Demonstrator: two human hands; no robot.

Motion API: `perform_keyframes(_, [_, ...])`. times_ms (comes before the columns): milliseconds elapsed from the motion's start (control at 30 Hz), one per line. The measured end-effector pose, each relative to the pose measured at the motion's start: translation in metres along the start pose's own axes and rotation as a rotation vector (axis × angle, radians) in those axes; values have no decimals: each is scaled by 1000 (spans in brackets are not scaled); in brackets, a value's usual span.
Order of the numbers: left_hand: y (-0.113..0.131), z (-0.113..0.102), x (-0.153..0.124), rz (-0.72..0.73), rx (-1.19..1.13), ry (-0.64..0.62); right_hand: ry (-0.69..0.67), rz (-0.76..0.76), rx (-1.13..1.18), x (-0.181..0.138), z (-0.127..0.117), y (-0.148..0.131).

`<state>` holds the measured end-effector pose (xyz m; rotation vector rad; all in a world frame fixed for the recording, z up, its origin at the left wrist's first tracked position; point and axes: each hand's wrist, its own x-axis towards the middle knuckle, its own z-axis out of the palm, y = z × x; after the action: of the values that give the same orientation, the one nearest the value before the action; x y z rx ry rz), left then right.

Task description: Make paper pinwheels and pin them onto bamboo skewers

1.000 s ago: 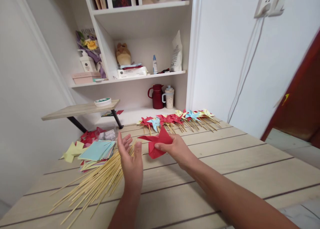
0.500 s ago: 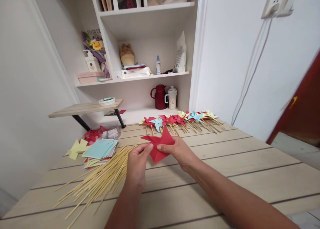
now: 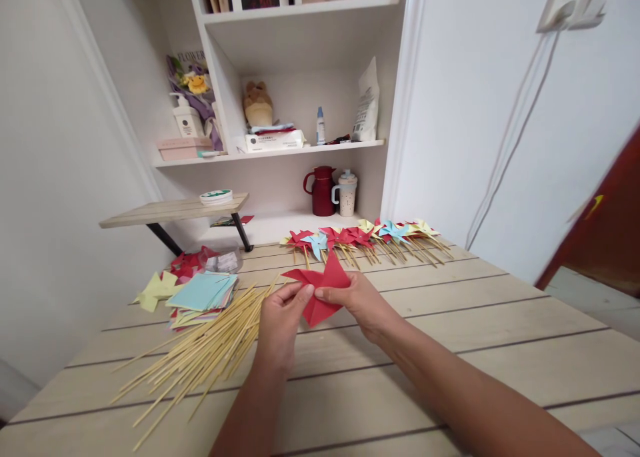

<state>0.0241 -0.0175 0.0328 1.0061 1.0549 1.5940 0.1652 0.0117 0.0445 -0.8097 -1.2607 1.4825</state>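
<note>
Head view: the left hand point(image 3: 281, 317) and right hand point(image 3: 365, 302) pinch the red paper pinwheel point(image 3: 326, 280) between thumb and fingers, above the table point(image 3: 480, 310). Behind the stacked paper point(image 3: 203, 290), a clear plastic box point(image 3: 234, 249) holds whitish items too small to identify.

Red paper pinwheel point(image 3: 321, 310): plain red, folded into pointed blades
Blades: one rising to a sharp tip, one reaching out leftward, one pointing down
Face: turned toward the viewer, thumbs near its centre
Place: over the bench point(image 3: 480, 310), pinched between fingers point(image 3: 302, 298) of both hands
</note>
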Motion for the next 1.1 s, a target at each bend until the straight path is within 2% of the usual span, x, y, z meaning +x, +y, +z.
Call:
perform_keyframes(133, [-2, 0, 1, -16, 0, 41, -49, -3, -2, -2, 1, 1])
perform_keyframes(233, [-1, -2, 3, -37, -66, 93, -64, -60, -26, -1, -1, 0])
perform_keyframes(433, [4, -14, 10, -82, -279, 241, 17, -172, -136, 3, -10, -1])
perform_keyframes(567, [7, -17, 11, -119, -393, 280, -54, -383, -381, 6, -13, 5])
perform_keyframes(700, [7, -18, 11, -154, -451, 280, -36, -704, -778, 4, -9, 15])
perform_keyframes(833, [5, -18, 11, -179, -465, 243, 38, -918, -959, 1, -6, 20])
perform_keyframes(933, [3, -17, 11, -180, -458, 206, 60, -1006, -1022, 0, -6, 20])
perform_keyframes(1100, [-1, -15, 9, -189, -453, 129, 63, -1051, -1068, 1, -6, 20])
